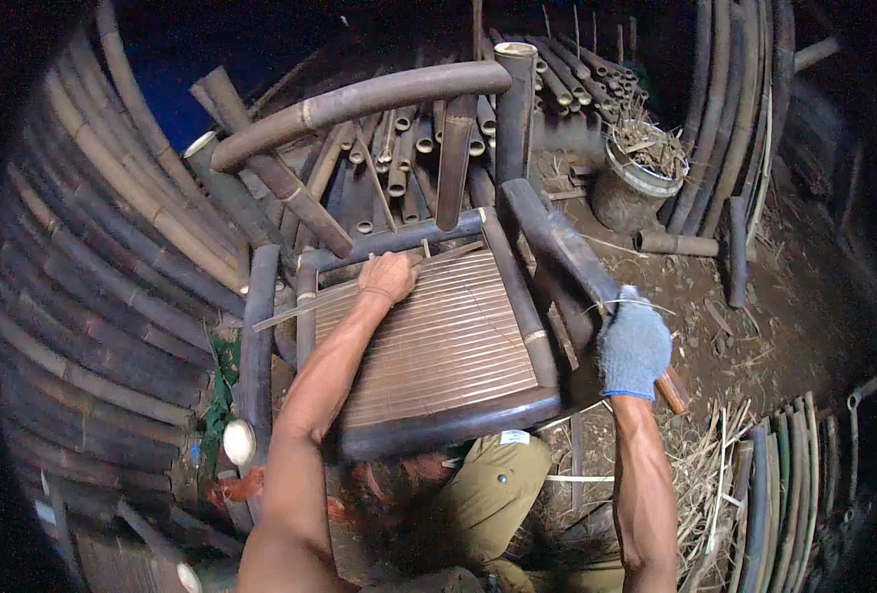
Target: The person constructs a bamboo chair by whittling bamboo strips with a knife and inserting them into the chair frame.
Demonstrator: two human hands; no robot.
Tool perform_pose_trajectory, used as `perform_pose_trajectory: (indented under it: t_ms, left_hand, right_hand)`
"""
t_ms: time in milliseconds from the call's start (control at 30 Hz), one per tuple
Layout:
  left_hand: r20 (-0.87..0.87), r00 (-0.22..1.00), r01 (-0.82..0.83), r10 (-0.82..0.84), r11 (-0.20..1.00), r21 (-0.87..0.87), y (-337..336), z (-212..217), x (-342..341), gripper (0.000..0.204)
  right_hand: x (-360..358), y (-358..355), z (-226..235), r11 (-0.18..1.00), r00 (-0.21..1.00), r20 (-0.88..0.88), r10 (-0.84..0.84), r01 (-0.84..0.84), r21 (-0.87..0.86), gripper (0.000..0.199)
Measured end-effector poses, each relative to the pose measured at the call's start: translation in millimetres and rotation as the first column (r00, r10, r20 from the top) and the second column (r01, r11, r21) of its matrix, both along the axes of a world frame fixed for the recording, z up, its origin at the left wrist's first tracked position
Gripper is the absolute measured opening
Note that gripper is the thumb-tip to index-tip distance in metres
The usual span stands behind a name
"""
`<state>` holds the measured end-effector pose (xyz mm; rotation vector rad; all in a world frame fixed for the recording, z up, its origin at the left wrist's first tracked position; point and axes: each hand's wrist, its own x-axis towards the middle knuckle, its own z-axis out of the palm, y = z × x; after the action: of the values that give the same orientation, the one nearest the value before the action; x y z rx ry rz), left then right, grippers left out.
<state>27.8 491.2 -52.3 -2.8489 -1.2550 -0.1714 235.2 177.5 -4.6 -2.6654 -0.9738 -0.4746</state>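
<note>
A dark bamboo chair (pixel 448 420) stands before me, its seat made of narrow parallel bamboo slats (pixel 438 336). At the rear of the seat my bare left hand (pixel 389 279) is closed on a thin bamboo strip (pixel 305 307). The strip lies slantwise across the slats and sticks out past the left side rail. My right hand (pixel 634 346), in a grey knitted glove, is closed around a brown wooden handle (pixel 671 390) beside the chair's right armrest (pixel 562 242). Whatever the handle belongs to is mostly hidden by the glove and the armrest.
Bamboo poles (pixel 122 287) line the left side. Behind the chair lies a stack of cut bamboo (pixel 399 178). A bucket of shavings (pixel 636 193) stands at the back right, above a short bamboo piece (pixel 677 243). Shavings (pixel 700 484) litter the ground at lower right.
</note>
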Motion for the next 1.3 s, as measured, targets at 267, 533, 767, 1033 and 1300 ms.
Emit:
perform_pose_trajectory:
  t_ms: [267,533,767,1033,1300]
  left_hand:
    - [0.046,0.996,0.088,-0.081,0.98,-0.18,34,3,23,0.031]
    - [0.125,0.977,0.195,-0.171,0.958,-0.212,94,-83,34,0.031]
    - [0.693,0.711,0.11,-0.121,0.992,0.061,100,-108,18,0.039]
    - [0.444,0.872,-0.221,0.207,0.975,-0.021,116,-118,-91,0.039]
    - [0.661,0.724,-0.093,0.198,0.977,-0.191,125,-110,-86,0.035]
  right_hand:
    - [-1,8,-3,0.995,0.995,0.018,-0.097,0.098,-0.024,0.027]
    - [-3,13,-6,0.996,0.994,0.073,-0.084,0.085,-0.014,0.029]
    - [-8,17,-6,0.998,0.999,0.05,0.004,-0.007,0.062,0.033]
    - [-1,5,-19,0.999,0.996,0.082,-0.031,0.034,-0.029,0.037]
    - [15,-2,-29,0.993,0.993,0.114,-0.043,0.055,-0.101,0.037]
